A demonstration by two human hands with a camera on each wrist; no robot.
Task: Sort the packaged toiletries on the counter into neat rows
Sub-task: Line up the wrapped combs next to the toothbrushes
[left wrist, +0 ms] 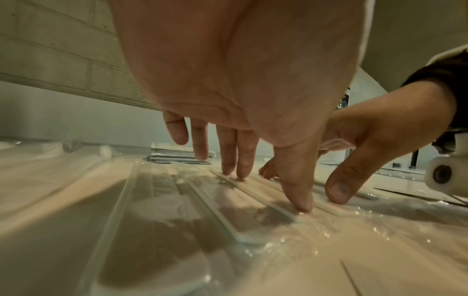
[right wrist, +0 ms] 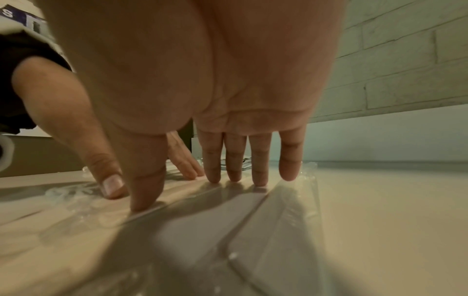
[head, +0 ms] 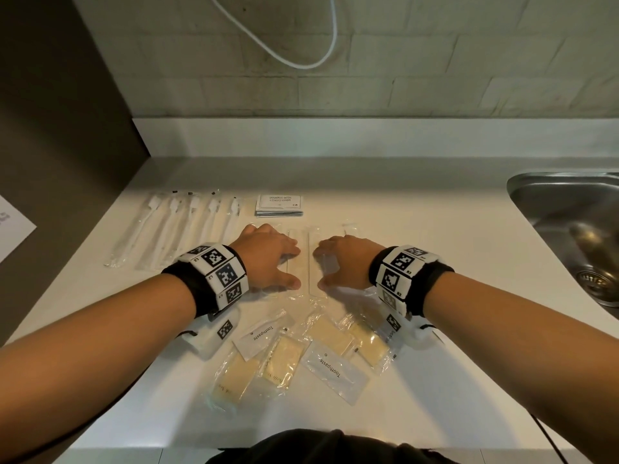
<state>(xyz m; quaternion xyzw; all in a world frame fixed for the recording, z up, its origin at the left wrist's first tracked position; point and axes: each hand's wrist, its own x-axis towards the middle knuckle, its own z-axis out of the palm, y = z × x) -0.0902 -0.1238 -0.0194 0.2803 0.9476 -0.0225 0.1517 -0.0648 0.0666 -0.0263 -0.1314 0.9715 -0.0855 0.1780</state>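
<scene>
Several combs (head: 306,259) in clear wrappers lie side by side at mid-counter. My left hand (head: 291,264) presses on their left side with straight fingers (left wrist: 235,172) and thumb down on the plastic. My right hand (head: 330,266) presses on their right side the same way, fingers (right wrist: 235,176) flat on a wrapper (right wrist: 215,230). Behind the hands lie a row of wrapped toothbrushes (head: 174,229) and a stack of shampoo sachets (head: 279,204). In front, toothpaste sachets (head: 335,366) and yellowish soap packets (head: 284,360) lie jumbled and overlapping.
A steel sink (head: 569,209) is set into the counter (head: 452,380) at the right. A dark panel (head: 67,128) closes off the left side, with a white sheet (head: 13,226) on it. A tiled wall with a hanging white cable (head: 301,61) stands behind.
</scene>
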